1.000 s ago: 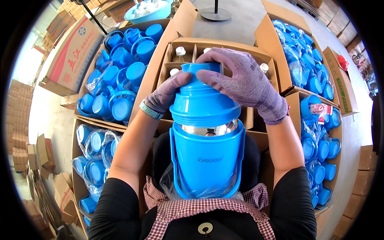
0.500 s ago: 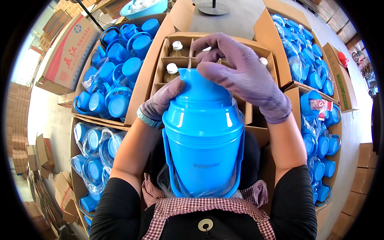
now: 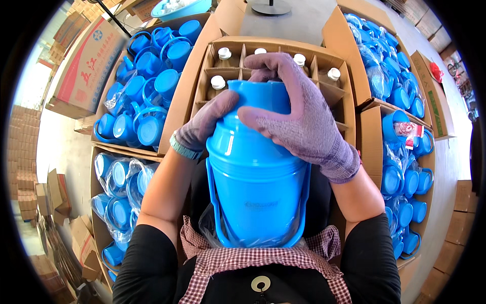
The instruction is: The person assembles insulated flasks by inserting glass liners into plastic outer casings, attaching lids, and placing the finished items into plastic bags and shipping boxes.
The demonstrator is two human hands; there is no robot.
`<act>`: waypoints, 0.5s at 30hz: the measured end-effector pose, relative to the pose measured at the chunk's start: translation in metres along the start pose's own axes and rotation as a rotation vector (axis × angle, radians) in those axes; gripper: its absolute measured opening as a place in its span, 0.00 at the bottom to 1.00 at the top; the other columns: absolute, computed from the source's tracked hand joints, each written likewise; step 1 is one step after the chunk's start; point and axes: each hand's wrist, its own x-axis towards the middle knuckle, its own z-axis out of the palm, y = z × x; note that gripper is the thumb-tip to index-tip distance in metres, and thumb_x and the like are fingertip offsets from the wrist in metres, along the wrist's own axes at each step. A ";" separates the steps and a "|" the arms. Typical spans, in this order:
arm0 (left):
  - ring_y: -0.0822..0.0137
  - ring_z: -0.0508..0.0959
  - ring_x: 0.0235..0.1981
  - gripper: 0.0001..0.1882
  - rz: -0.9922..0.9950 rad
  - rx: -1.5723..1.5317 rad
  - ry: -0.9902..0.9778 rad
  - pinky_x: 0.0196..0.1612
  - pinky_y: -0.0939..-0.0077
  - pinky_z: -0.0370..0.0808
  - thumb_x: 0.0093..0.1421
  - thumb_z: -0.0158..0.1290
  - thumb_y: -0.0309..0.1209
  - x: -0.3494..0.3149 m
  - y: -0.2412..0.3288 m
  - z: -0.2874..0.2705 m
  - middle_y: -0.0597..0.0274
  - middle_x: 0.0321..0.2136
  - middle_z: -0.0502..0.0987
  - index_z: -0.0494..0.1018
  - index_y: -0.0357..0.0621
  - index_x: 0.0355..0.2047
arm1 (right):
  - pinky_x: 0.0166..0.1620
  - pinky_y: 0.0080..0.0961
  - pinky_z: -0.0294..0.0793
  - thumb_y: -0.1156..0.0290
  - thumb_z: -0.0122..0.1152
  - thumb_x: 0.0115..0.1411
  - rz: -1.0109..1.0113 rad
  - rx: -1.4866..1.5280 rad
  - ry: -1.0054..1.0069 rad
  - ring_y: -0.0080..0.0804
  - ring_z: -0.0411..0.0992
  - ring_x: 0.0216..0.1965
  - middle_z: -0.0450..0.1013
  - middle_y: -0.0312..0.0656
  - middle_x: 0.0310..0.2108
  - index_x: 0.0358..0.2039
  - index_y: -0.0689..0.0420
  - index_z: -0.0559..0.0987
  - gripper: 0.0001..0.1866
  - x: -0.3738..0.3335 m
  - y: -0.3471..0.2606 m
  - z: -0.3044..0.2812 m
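Note:
A blue plastic vacuum-flask body (image 3: 253, 172) leans between my legs, against my checked apron, its mouth away from me and its thin blue carry handle hanging down both sides. My left hand (image 3: 206, 120), in a purple-grey knit glove, grips the left of its neck with the thumb near the collar. The right hand (image 3: 298, 109), gloved alike, curves round the blue collar (image 3: 259, 95) at the top, thumb in front and fingers over the far side. Clear plastic film (image 3: 243, 240) shows around the flask's lower end. What lies inside the mouth is hidden.
Beyond the flask stands a divided carton (image 3: 283, 41) holding several white-capped bottles (image 3: 217, 82). Open cartons with blue flask parts flank me, left (image 3: 149, 131) and right (image 3: 400, 96). A light-blue basin (image 3: 187, 11) and a round black stand base (image 3: 271, 7) are farther off.
My right hand has come down and closer, from above the collar to around it. The collar's pointed lip at the left has given way to a flatter rim. The left hand has barely moved.

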 end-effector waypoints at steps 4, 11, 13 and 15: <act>0.50 0.70 0.66 0.50 0.038 0.015 -0.053 0.69 0.53 0.68 0.64 0.53 0.63 0.004 -0.006 -0.003 0.45 0.67 0.66 0.56 0.38 0.72 | 0.33 0.16 0.76 0.68 0.74 0.57 -0.131 -0.096 0.032 0.16 0.73 0.28 0.72 0.36 0.43 0.60 0.55 0.72 0.31 0.003 0.012 0.001; 0.52 0.68 0.68 0.58 0.071 -0.113 -0.071 0.70 0.55 0.67 0.58 0.60 0.66 0.016 -0.025 -0.019 0.47 0.69 0.63 0.52 0.40 0.74 | 0.31 0.15 0.75 0.67 0.74 0.58 -0.043 -0.022 -0.028 0.16 0.73 0.28 0.73 0.38 0.44 0.60 0.53 0.72 0.30 0.003 0.009 -0.005; 0.52 0.69 0.67 0.58 0.036 -0.093 -0.071 0.70 0.55 0.67 0.57 0.60 0.66 0.013 -0.023 -0.020 0.48 0.69 0.65 0.52 0.39 0.74 | 0.34 0.17 0.76 0.67 0.73 0.58 -0.014 -0.052 -0.025 0.18 0.75 0.31 0.74 0.40 0.45 0.60 0.53 0.72 0.30 0.000 0.005 -0.003; 0.53 0.69 0.67 0.58 0.024 -0.075 -0.082 0.70 0.56 0.67 0.57 0.60 0.66 0.010 -0.016 -0.018 0.48 0.68 0.65 0.52 0.39 0.74 | 0.38 0.19 0.78 0.66 0.73 0.58 0.016 -0.073 -0.024 0.20 0.76 0.34 0.75 0.41 0.46 0.60 0.53 0.72 0.30 -0.001 0.006 -0.001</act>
